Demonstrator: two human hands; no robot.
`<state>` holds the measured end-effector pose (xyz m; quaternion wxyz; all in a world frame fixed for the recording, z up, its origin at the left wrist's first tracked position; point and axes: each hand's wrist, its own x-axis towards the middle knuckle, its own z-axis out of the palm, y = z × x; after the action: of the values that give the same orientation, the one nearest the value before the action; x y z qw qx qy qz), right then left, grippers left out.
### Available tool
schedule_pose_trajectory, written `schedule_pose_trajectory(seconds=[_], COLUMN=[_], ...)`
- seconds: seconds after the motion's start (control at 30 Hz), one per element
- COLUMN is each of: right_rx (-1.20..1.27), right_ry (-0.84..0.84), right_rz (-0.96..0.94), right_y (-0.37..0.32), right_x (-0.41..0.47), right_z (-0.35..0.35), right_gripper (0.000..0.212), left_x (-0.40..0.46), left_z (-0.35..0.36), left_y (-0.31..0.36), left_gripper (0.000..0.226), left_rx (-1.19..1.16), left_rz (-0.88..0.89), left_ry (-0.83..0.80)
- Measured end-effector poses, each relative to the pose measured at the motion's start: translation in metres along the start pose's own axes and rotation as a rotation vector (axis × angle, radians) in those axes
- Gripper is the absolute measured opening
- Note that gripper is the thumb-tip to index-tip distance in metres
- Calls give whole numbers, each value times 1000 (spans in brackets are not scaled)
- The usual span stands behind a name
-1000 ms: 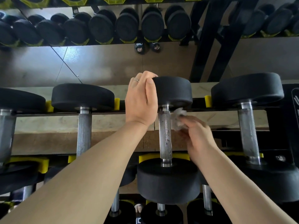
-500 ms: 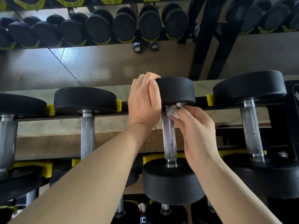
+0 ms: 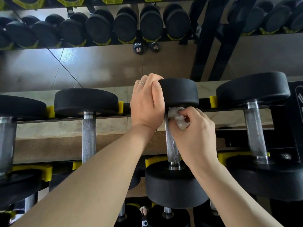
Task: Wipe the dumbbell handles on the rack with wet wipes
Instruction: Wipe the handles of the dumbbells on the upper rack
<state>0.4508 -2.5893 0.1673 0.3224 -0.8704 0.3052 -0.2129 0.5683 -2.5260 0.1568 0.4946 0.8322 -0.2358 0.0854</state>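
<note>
A black dumbbell with a knurled steel handle (image 3: pixel 171 145) lies on the rack in the middle of the view. My left hand (image 3: pixel 146 104) grips the left rim of its far head (image 3: pixel 179 91), thumb on the edge. My right hand (image 3: pixel 195 133) pinches a crumpled white wet wipe (image 3: pixel 177 117) and presses it against the top of the handle, just under the far head. The near head (image 3: pixel 175 185) sits below in a yellow cradle (image 3: pixel 154 160).
More dumbbells lie on the same rack: one to the left (image 3: pixel 88 136), one at the far left (image 3: pixel 6 141), a bigger one to the right (image 3: pixel 255 130). A mirror behind shows rows of dumbbells (image 3: pixel 124 27). A lower tier holds more (image 3: pixel 167 212).
My right hand slid the wipe up the handle from its upper middle to just under the far head. My left hand kept its hold on that head.
</note>
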Motion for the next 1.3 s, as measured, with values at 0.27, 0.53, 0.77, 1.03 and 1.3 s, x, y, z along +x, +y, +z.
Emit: schedule_pose_trajectory(seconds=[0.27, 0.53, 0.77, 1.03, 1.3], right_rx=[83, 9, 115, 503, 865], right_ry=[89, 93, 105, -19, -184], right_rz=[-75, -140, -19, 460, 777], right_y=[-5, -5, 3, 9, 27], right_x=[-2, -1, 2, 8, 13], right_z=[5, 14, 15, 11, 15], right_gripper=[4, 4, 8, 7, 19], left_x=[0, 1, 0, 0, 0], left_z=[1, 0, 0, 1, 3], left_y=[0, 0, -1, -4, -7], left_gripper=[40, 39, 37, 41, 44], left_rx=[4, -10, -17, -40, -32], left_rz=[-8, -12, -1, 12, 7], left_ry=[2, -9, -5, 4, 4])
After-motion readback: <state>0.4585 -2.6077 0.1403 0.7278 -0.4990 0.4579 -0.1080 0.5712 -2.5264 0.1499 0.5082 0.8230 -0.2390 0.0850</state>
